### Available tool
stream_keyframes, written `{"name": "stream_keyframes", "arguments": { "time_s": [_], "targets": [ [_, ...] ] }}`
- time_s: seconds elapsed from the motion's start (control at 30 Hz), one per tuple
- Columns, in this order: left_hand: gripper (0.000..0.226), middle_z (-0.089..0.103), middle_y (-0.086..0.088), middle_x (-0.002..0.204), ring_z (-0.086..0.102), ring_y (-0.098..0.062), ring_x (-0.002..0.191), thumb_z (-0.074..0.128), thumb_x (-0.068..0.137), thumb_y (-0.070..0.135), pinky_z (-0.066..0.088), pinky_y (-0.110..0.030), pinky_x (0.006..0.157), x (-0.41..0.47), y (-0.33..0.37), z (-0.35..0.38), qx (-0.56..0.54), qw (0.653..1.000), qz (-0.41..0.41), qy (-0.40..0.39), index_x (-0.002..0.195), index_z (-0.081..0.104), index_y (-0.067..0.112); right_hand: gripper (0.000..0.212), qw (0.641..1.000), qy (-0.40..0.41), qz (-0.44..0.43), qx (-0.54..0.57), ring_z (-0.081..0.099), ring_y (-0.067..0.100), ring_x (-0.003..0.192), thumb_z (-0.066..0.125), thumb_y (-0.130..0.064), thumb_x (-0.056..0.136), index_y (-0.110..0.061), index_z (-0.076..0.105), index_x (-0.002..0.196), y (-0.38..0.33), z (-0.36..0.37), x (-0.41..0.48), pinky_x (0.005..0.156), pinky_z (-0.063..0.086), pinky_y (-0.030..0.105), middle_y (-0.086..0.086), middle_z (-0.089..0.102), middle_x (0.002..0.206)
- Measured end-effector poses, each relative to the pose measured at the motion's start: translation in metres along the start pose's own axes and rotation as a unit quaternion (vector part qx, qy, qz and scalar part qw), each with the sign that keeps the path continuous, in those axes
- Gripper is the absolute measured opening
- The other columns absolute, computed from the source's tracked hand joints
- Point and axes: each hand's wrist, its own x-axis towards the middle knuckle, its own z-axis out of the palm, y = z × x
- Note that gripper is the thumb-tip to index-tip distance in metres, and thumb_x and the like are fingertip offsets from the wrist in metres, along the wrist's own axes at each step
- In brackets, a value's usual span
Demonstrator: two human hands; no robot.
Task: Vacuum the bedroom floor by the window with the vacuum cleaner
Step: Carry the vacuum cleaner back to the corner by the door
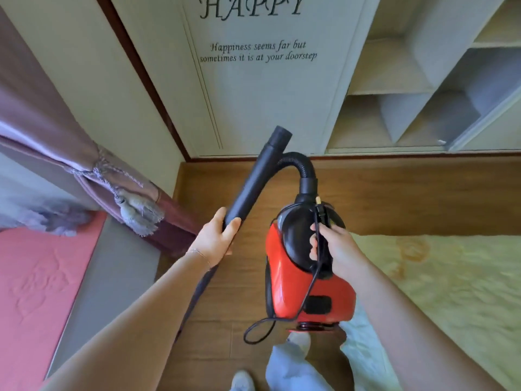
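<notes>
The left grip [217,241] clamps the black tube [253,176], which slants from upper centre to lower left with its floor end apparently hidden under the forearm, while the right grip [335,246] clamps the vacuum cleaner [290,277] by its handle.

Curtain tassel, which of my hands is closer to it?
Left. The left hand, gripping the black tube, is near the curtain tassel; the right hand holds the red vacuum farther away.

single head-worn wide-angle view, looking forward and steeply down along both forearms, left hand [214,241] gripping black tube [253,179] and right hand [337,246] gripping vacuum cleaner [284,272] close at mid-frame, floor [394,193] under the hands, wall [253,108] beyond them, edges bowed
</notes>
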Motion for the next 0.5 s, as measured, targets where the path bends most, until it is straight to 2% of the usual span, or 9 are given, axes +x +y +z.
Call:
{"name": "stream_keyframes", "arguments": {
  "time_s": [0.03,0.1,0.2,0.27,0.4,0.5],
  "targets": [
    [0.032,0.054,-0.004,0.086,0.05,-0.009,0.055,0.037,0.099,0.035,0.043,-0.024,0.059,0.013,0.02,0.007,-0.019,1.0,0.008,0.011,0.123,0.037,0.013,0.024,1.0,0.004,0.001,0.005,0.04,0.019,0.042,0.045,-0.013,0.099,-0.008,0.054,0.078,-0.008,0.002,0.007,0.044,0.035,0.023,0.008,0.046,0.053],
    [0.02,0.05,-0.005,0.076,0.048,-0.016,0.058,0.037,0.098,0.032,0.047,-0.038,0.065,0.039,0.053,0.017,-0.065,0.997,0.021,0.019,0.108,0.033,0.016,0.025,1.0,0.013,0.002,0.015,0.04,0.019,0.043,0.044,-0.014,0.099,-0.008,0.054,0.077,-0.025,0.002,0.021,0.043,0.035,0.023,0.009,0.045,0.054],
    [0.019,0.052,-0.008,0.075,0.055,-0.028,0.068,0.04,0.094,0.04,0.052,-0.055,0.075,0.073,0.087,0.024,-0.114,0.993,0.016,-0.013,0.102,0.029,0.027,0.025,0.999,0.016,0.005,0.034,0.04,0.019,0.042,0.045,-0.014,0.099,-0.008,0.055,0.078,-0.049,0.001,0.041,0.044,0.035,0.024,0.008,0.047,0.05],
    [0.023,0.056,-0.006,0.08,0.059,-0.028,0.073,0.042,0.095,0.041,0.053,-0.053,0.077,0.091,0.106,0.029,-0.104,0.994,0.031,-0.032,0.107,0.029,0.028,0.024,0.999,0.013,0.002,0.047,0.04,0.019,0.042,0.044,-0.015,0.099,-0.007,0.055,0.08,-0.062,0.002,0.055,0.045,0.035,0.025,0.008,0.047,0.049],
    [0.033,0.055,0.007,0.084,0.057,-0.015,0.074,0.046,0.095,0.038,0.045,-0.031,0.072,0.132,0.143,0.044,-0.06,0.995,0.078,-0.035,0.118,0.035,0.018,0.023,0.999,0.007,-0.007,0.053,0.04,0.019,0.042,0.043,-0.015,0.1,-0.008,0.056,0.083,-0.094,0.012,0.085,0.045,0.034,0.025,0.009,0.047,0.05],
    [0.037,0.059,0.002,0.097,0.062,-0.017,0.081,0.05,0.094,0.036,0.047,-0.029,0.075,0.17,0.162,0.05,-0.04,0.994,0.092,-0.033,0.122,0.038,0.015,0.023,0.998,0.018,-0.017,0.065,0.041,0.018,0.04,0.042,-0.015,0.1,-0.008,0.055,0.083,-0.122,0.018,0.11,0.043,0.035,0.023,0.008,0.047,0.05]
  ]
}}
